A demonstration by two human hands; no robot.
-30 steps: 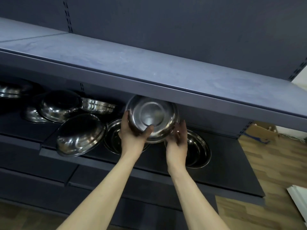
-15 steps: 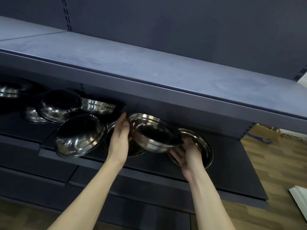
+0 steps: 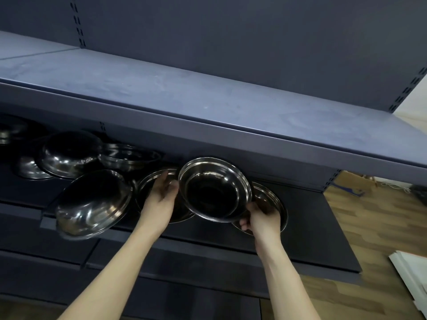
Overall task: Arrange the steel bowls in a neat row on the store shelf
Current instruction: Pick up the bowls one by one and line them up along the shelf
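Note:
I hold a steel bowl (image 3: pixel 213 189) tilted with its mouth toward me, just above the dark lower shelf (image 3: pixel 318 232). My left hand (image 3: pixel 161 199) presses its left rim, and my right hand (image 3: pixel 261 219) grips its lower right rim. Under the held bowl lie two more bowls: one behind my left hand (image 3: pixel 147 183) and one behind my right hand (image 3: pixel 275 199). To the left an overturned bowl (image 3: pixel 92 204) hangs over the shelf's front edge. Further left, other bowls (image 3: pixel 69 153) lie jumbled in shadow.
A grey-blue upper shelf (image 3: pixel 208 98) juts out right above the bowls. The lower shelf has bare surface to the right of the bowls. Wooden floor (image 3: pixel 381 222), a cardboard box (image 3: pixel 351 181) and white sheets (image 3: pixel 413 273) lie at the right.
The bowl was turned from bottom-facing-me to mouth-facing-me and lowered slightly. My right hand slid from its side to its lower right rim; my left hand stayed at the left rim.

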